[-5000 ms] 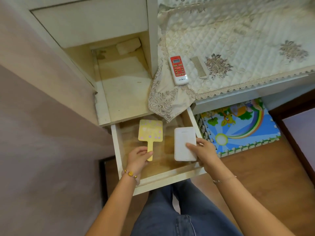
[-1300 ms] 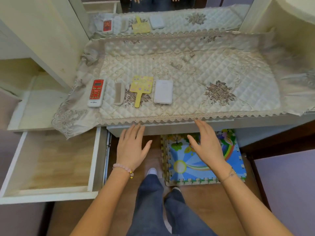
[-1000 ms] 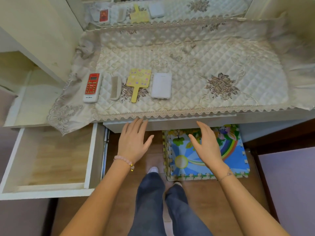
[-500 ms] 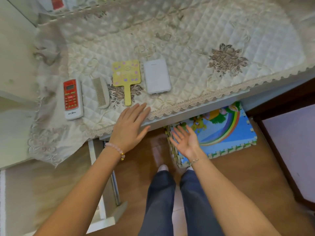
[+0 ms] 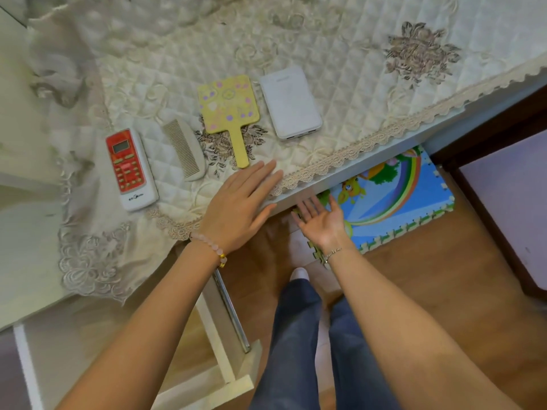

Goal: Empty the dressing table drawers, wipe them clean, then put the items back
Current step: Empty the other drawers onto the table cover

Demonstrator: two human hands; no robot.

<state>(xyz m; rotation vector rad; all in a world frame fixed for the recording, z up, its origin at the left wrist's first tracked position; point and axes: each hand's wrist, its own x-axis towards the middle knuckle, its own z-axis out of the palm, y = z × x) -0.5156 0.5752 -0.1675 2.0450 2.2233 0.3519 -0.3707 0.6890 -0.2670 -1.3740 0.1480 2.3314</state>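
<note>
Bright, even indoor light; soft shadows — wide-angle warp, slight blur at edges.

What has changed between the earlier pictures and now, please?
The hand mirror and power bank went from the drawer onto the quilted cloth, and both hands let go. The left hand rests open at the table edge, the right hand palm-up below it. The remote and comb stayed.

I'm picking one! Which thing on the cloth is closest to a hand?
The yellow mirror: its handle tip almost touches the left hand; the others lie farther away.
</note>
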